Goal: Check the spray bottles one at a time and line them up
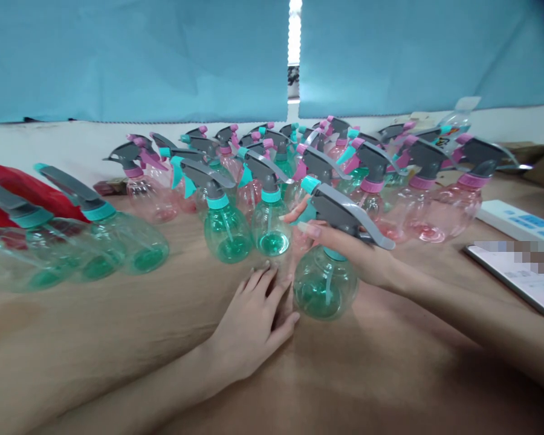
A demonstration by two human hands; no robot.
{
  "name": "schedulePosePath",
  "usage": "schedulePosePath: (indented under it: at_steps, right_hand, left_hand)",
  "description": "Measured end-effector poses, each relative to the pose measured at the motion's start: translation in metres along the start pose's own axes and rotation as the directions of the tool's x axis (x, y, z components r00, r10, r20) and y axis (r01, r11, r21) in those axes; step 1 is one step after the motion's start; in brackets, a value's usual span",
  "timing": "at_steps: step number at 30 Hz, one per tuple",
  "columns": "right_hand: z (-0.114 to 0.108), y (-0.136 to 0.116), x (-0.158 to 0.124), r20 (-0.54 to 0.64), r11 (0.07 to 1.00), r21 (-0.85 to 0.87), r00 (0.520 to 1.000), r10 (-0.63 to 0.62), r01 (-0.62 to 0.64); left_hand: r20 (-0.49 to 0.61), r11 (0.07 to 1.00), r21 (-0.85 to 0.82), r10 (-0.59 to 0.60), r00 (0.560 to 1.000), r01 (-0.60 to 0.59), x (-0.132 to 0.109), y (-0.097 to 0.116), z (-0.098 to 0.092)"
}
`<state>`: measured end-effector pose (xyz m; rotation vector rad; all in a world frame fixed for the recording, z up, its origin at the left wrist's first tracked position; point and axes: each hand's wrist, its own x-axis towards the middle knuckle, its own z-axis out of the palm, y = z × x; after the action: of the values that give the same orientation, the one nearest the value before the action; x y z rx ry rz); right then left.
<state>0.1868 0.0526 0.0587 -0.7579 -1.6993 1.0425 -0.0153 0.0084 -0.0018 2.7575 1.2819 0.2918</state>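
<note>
My right hand (372,260) is wrapped round the neck of a green spray bottle (323,293) with a grey trigger head and a turquoise nozzle. The bottle stands upright, closest to me among those in the middle. To its left, my left hand (252,320) lies on the wooden table (176,356), palm down with the fingers spread, holding nothing. Just beyond its fingertips are two more green spray bottles, a nearer one (227,232) and one with a water-like shine (272,226).
Several pink spray bottles (453,208) and green ones crowd the back of the table. More green spray bottles (145,244) stand at the left, before a red thing (36,190). A phone (512,272) and a white box (521,220) lie at the right. Blue cloth (140,60) hangs behind.
</note>
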Motion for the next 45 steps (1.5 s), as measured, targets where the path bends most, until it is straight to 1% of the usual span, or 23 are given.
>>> schedulePosePath:
  at_steps: [8,14,20,27,32,37,45]
  right_hand:
    - [0.0001,-0.0003,0.0002,-0.025,0.997,-0.041,0.998,-0.060,0.059]
    - [0.0010,-0.0014,-0.0014,-0.020,0.999,-0.029,1.000,-0.021,0.020]
    - [0.0021,-0.0040,-0.0025,-0.009,0.999,-0.035,1.000,0.010,-0.011]
    - [0.0014,-0.0048,0.0005,-0.040,0.996,-0.078,0.998,-0.049,0.046]
    - [0.0014,-0.0070,0.0012,-0.042,0.993,-0.060,0.994,-0.099,0.097]
    - [0.0018,-0.0068,0.0006,-0.033,0.992,-0.040,0.992,-0.122,0.121]
    - [0.0018,-0.0032,0.0001,-0.042,0.992,-0.013,0.991,-0.128,0.128]
  left_hand:
    - [0.001,1.000,0.003,0.002,1.000,-0.002,0.0002,0.0001,-0.0006]
    - [-0.017,1.000,-0.009,0.004,1.000,-0.005,0.0006,0.0004,-0.0006]
    - [-0.008,1.000,0.004,0.002,1.000,-0.002,0.0005,0.0009,-0.0013]
    - [0.006,1.000,0.003,0.001,1.000,-0.001,0.0014,0.0006,-0.0017]
    - [0.009,1.000,0.010,0.005,1.000,-0.005,0.0002,0.0007,-0.0015]
    - [0.028,1.000,0.011,-0.003,1.000,0.003,0.0005,0.0014,-0.0024]
    - [0.010,1.000,0.021,0.005,1.000,-0.005,0.0010,0.0001,0.0005]
